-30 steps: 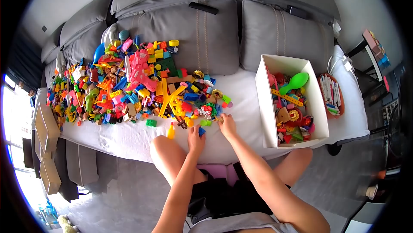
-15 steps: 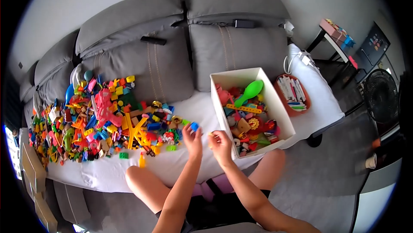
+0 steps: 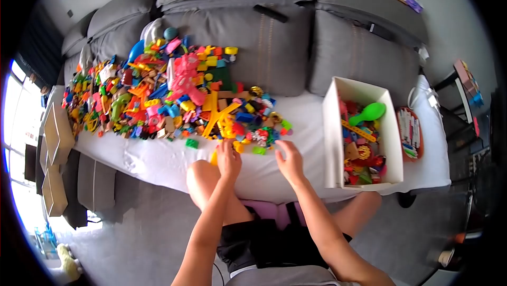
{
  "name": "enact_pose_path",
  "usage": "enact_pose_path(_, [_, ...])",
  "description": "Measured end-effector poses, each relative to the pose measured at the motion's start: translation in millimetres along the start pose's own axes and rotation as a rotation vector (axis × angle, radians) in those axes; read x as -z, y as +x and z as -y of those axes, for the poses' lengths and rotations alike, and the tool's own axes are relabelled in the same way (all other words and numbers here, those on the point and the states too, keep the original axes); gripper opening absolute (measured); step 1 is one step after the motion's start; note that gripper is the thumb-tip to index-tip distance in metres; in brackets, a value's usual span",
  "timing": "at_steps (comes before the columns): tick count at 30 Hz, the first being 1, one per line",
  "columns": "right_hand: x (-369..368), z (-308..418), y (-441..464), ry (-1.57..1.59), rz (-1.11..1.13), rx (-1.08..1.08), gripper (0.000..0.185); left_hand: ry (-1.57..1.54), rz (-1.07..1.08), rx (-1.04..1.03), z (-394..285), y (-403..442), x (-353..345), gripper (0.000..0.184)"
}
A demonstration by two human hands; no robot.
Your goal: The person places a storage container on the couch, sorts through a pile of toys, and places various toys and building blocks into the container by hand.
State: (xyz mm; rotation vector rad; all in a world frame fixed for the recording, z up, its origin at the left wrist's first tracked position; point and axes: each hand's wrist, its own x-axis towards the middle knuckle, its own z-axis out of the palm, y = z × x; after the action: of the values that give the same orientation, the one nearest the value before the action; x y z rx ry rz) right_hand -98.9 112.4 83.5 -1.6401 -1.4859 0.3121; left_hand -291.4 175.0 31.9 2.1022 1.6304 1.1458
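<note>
My left hand (image 3: pixel 228 160) reaches the front edge of the toy pile, its fingers stretched forward beside an orange-yellow toy piece (image 3: pixel 214 158) and next to a yellow piece (image 3: pixel 239 148). Whether anything lies under its fingertips is hidden. To the right, my right hand (image 3: pixel 290 162) hovers over the white sheet with thumb and fingers apart, holding nothing I can see. Close to its fingertips are a light green block (image 3: pixel 259 150) and the right end of the pile. A yellow Y-shaped toy piece (image 3: pixel 215 114) and a pink toy (image 3: pixel 185 77) lie on the heap.
On the right stands a white box (image 3: pixel 331 143) of mixed toys with a green spoon-shaped piece (image 3: pixel 369 113) on top. Beside it is an orange-red basket (image 3: pixel 421 141) of markers. Grey sofa cushions (image 3: pixel 232 32) line the back. A green block (image 3: pixel 191 143) lies before the pile.
The view has swung left. Both hands have moved left, away from the white box, and apart. The blue block by my left fingers and the small yellow piece in my right hand no longer show there.
</note>
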Motion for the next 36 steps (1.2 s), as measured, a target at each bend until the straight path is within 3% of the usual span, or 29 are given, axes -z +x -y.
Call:
enact_pose_path(3, [-71.0, 6.5, -5.5, 0.042, 0.336, -0.007, 0.031, 0.282, -0.109, 0.155, 56.1, 20.7, 31.0, 0.049])
enact_pose_path(5, [-107.0, 12.6, -7.3, -0.117, 0.489, 0.057, 0.039, 0.438, -0.030, 0.358, 96.0, 31.4, 43.8, 0.056])
enact_pose_path(6, [-117.5, 23.1, -3.6, -0.269, 0.628, -0.024, 0.046, 0.406, 0.066, 0.456, 107.3, 37.2, 51.5, 0.058])
enact_pose_path(8, [-133.7, 29.9, -1.6, -0.354, 0.654, -0.048, 0.048, 0.325, 0.259, 0.651, 123.2, 44.4, 59.3, 0.062])
enact_pose_path(11, [-152.1, 11.2, -4.6, -0.376, 0.566, -0.014, 0.047, 0.388, 0.400, 0.643, 133.9, 44.0, 53.6, 0.068])
enact_pose_path(13, [-155.8, -14.1, -6.3, -0.287, 0.426, 0.087, 0.046, 0.153, 0.464, 0.596, 143.8, 45.0, 44.6, 0.066])
enact_pose_path(19, [-118.4, -29.8, -16.4, -0.187, 0.419, 0.016, 0.027, 0.438, 0.950, 0.387, 60.6, 45.4, 7.0, 0.061])
enact_pose_path(20, [-115.1, -37.0, -20.1, -0.173, 0.406, 0.011, 0.025, 0.399, 0.805, 0.483, 50.0, 29.4, -13.3, 0.057])
enact_pose_path(22, [-108.4, -54.2, -27.7, -0.147, 0.345, -0.011, 0.023, 0.560, 0.639, 0.340, 44.8, -12.6, -57.5, 0.052])
enact_pose_path(23, [-104.3, -61.7, -32.1, -0.134, 0.298, -0.031, 0.022, 0.755, 0.608, 0.101, 39.0, -25.3, -72.8, 0.051])
enact_pose_path(24, [-99.6, -67.0, -36.1, -0.120, 0.253, -0.055, 0.020, 0.509, 0.621, 0.181, 19.2, -29.8, -72.4, 0.052])
enact_pose_path(25, [-93.4, -68.0, -39.1, -0.114, 0.217, -0.108, 0.021, 0.124, 0.394, 0.286, 1.0, -40.1, -70.4, 0.051])
enact_pose_path(27, [-82.5, -72.1, -45.4, -0.103, 0.144, -0.213, 0.022, -0.090, 0.376, 0.443, -34.9, -44.6, -69.6, 0.050])
enact_pose_path(31, [-62.3, -82.1, -42.1, -0.094, 0.104, -0.102, 0.033, -0.263, 0.231, 0.229, -40.3, -54.4, -91.0, 0.047])
enact_pose_path(33, [-57.1, -82.2, -37.9, -0.066, 0.183, -0.091, 0.034, -0.395, 0.185, 0.293, -34.0, -55.6, -89.3, 0.033])
enact_pose_path(36, [-56.8, -72.1, -30.0, -0.153, 0.300, -0.134, 0.033, -0.397, 0.110, 0.278, -19.4, -60.8, -75.7, 0.027])
